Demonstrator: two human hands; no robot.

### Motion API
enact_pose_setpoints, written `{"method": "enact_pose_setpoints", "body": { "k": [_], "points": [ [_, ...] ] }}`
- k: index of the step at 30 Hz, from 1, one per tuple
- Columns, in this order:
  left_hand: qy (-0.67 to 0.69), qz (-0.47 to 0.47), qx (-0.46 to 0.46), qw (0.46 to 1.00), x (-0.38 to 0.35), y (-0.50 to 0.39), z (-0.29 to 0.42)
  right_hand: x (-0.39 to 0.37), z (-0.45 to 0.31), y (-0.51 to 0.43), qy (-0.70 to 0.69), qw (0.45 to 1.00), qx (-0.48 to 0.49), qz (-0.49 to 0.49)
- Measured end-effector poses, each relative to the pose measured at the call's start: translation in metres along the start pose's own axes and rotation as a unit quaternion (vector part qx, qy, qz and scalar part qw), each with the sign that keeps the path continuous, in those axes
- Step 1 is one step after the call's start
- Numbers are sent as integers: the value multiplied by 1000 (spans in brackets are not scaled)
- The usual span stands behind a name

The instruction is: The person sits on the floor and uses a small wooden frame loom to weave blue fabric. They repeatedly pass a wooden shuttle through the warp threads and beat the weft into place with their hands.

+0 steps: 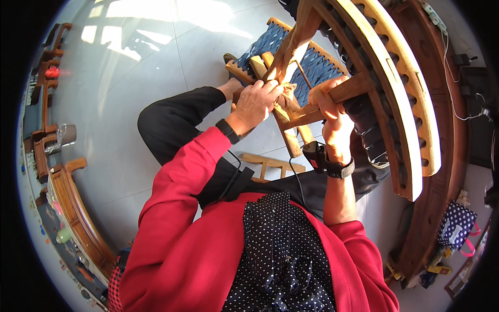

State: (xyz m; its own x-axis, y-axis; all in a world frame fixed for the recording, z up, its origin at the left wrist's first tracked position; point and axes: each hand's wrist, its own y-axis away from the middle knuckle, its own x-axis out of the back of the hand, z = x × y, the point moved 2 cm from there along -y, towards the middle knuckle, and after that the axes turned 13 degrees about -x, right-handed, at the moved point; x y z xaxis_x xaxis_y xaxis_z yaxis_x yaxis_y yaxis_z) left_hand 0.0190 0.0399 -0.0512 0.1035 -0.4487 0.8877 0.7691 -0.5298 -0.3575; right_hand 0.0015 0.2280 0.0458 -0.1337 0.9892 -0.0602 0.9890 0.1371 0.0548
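Observation:
A wooden folding stool frame (393,78) with dark webbing is raised at the upper right, tilted. My left hand (255,102) pinches a brown cloth strip (287,93) that is wound and knotted around the crossing wooden legs. My right hand (333,103) is closed around a wooden crossbar (353,87) of the frame. Just beyond the hands is a woven blue seat (269,43) with wooden rails. A thin brown stick (303,74) slants above the knot. The fingertips of my left hand partly cover the cloth.
A small wooden frame piece (273,162) lies on the tiled floor between my legs. A long wooden cabinet (436,156) stands at the right, with a dotted bag (457,225) near its lower end. Wooden furniture (78,210) lines the left.

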Motion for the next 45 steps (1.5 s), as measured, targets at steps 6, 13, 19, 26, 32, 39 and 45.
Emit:
{"method": "enact_pose_setpoints", "body": {
  "k": [6, 13, 19, 26, 32, 39, 45],
  "points": [
    [-3, -16, 73, 997, -6, 24, 5, -2, -6, -2, -21, 1000, 3, -1],
    [14, 11, 21, 1000, 14, 23, 19, -7, -12, 2, -27, 1000, 7, -6],
    [5, -23, 29, 999, -6, 17, -6, -8, -17, 2, 14, 1000, 2, -7],
    [95, -27, 199, 975, 19, 82, 7, -4, -17, 2, -20, 998, -58, 20],
    [159, 92, 101, 978, 22, 25, 9, -10, -17, 1, -70, 997, -13, 6],
    [31, -55, 84, 994, -26, -46, 18, -10, -17, 6, -68, 996, -53, -10],
    [172, -151, -5, 973, -8, -35, 12, -8, -18, 2, -7, 1000, 2, -6]
  ]
}}
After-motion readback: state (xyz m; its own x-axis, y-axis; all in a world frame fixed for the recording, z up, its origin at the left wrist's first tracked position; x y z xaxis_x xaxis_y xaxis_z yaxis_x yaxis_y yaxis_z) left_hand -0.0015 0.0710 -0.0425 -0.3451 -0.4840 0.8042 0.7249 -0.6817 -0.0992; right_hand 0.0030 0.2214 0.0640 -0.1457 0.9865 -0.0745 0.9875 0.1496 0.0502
